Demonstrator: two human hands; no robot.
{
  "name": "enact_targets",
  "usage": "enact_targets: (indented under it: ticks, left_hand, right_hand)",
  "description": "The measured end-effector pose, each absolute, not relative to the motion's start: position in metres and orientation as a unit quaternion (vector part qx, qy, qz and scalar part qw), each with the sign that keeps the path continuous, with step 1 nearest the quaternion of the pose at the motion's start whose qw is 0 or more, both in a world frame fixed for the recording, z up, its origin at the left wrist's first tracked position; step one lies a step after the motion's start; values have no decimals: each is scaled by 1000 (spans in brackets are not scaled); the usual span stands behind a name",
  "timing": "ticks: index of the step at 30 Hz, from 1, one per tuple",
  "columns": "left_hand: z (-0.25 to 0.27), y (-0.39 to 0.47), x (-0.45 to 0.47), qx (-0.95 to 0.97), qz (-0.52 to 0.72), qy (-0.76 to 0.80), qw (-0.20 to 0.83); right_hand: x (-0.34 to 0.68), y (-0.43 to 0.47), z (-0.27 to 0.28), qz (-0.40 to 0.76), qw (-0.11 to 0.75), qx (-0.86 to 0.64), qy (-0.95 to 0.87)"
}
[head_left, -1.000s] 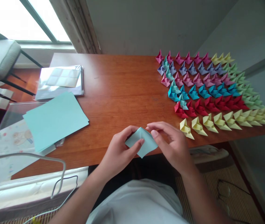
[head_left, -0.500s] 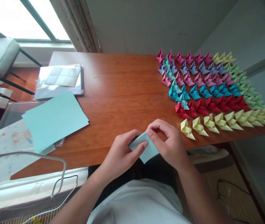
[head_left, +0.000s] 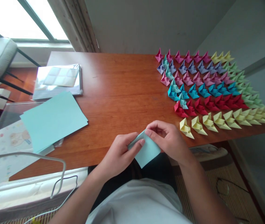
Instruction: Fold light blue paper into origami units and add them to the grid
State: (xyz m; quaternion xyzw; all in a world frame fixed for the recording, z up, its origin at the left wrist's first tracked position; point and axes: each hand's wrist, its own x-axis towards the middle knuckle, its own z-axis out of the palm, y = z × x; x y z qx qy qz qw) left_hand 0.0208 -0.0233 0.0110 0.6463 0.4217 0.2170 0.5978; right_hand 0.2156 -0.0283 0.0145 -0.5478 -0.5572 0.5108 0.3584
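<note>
A small piece of light-blue folding paper [head_left: 147, 151] is held between both hands just over the table's front edge, its lower corner pointing toward my lap. My left hand [head_left: 123, 151] pinches its left side, thumb lying on top and fingers beneath. With thumb and fingers closed, my right hand [head_left: 166, 139] grips the upper corner. Fingers cover part of the sheet's upper edge, so the folds there are hidden. To the right of my hands, pale yellow folded paper figures [head_left: 185, 127] stand in a row along the table's front edge.
Rows of red [head_left: 201, 107], blue, pink, purple and green folded figures fill the table's right part. At left lies a stack of light-blue sheets [head_left: 54, 119], beside a printed page [head_left: 8, 146] and a plastic-wrapped pack [head_left: 57, 81]. A grey cable [head_left: 61, 165] curves at lower left.
The light-blue paper has tilted so that more of its face shows, and its lower corner sits slightly lower. Both hands keep their pinch, with the left thumb shifted a little left.
</note>
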Motion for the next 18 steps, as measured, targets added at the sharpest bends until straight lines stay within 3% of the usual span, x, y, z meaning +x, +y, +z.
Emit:
enact_targets:
  ticks: [4,12,18]
  left_hand:
    - [10,-23,19,652,220,431,584]
    - [11,-20,18,651,236,461,555]
    - [11,-16,17,626,260,486,552]
  right_hand:
    - [218,-26,14,537,313,-537,-570]
    - [221,-22,19,477,269,-555,-626]
    - [222,-21,19,461,268,-558,-635]
